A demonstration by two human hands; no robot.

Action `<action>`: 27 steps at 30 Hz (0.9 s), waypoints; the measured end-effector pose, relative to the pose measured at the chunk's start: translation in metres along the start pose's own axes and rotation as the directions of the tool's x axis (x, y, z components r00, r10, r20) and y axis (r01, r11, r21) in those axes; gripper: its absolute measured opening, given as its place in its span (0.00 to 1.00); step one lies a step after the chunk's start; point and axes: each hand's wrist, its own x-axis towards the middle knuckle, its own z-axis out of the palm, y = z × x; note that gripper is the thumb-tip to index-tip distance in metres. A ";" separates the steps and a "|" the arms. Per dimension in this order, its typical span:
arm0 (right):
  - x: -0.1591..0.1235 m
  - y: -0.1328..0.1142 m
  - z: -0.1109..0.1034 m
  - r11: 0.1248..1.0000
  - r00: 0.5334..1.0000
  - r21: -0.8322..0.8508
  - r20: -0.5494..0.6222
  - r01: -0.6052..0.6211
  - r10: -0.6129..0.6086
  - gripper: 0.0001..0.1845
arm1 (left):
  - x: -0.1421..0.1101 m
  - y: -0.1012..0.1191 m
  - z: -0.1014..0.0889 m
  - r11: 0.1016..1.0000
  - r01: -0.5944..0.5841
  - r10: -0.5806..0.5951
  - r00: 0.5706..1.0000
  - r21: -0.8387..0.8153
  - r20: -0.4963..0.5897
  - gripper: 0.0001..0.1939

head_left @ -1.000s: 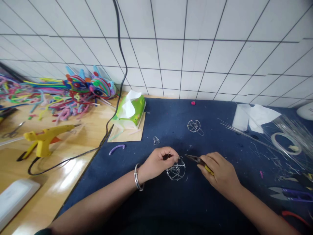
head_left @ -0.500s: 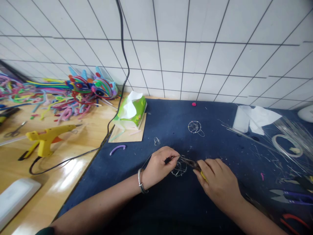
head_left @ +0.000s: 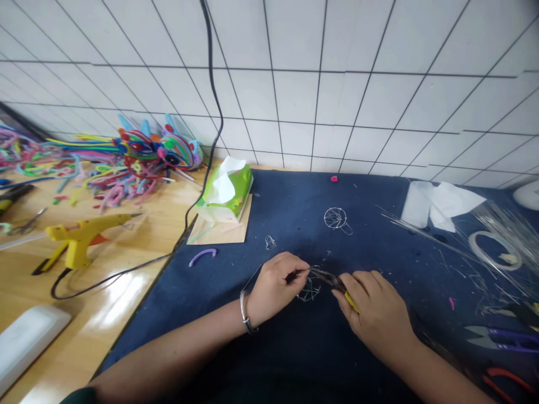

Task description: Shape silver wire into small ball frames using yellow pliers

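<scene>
Wire ring [head_left: 309,289] between grips, just below plier tips. Outline and inner crossings formed; looks partly worked, join at fingertips seemingly unfinished. Left grip [head_left: 273,289] pinched on its wire; right grip [head_left: 374,306] clamped around pliers [head_left: 330,279]. Beyond grips on surface [head_left: 290,196]: second wire ring [head_left: 335,218], small bent wire [head_left: 270,242].
</scene>
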 end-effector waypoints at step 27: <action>-0.003 -0.005 0.005 0.995 1.000 -0.100 0.014 0.029 -0.027 0.12 | -0.004 0.003 0.006 0.999 0.030 -0.026 0.995 0.043 -0.096 0.07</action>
